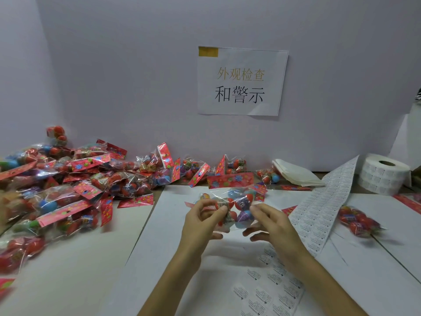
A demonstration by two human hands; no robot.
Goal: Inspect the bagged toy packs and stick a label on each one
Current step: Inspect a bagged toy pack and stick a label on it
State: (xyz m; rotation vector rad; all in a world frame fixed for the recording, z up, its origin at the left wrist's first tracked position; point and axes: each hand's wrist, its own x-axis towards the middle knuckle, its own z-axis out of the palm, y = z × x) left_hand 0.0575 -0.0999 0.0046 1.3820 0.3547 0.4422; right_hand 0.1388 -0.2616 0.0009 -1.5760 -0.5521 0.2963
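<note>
I hold one toy pack just above the bench at centre frame. My left hand pinches its left side with curled fingers, and my right hand pinches the clear film on the right. To inspect well I should pull the film taut, turn the pack to check every toy and the seal, then peel from the label strip at right.

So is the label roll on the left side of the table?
No, the label roll sits at the far right; toy packs fill the left.
</note>
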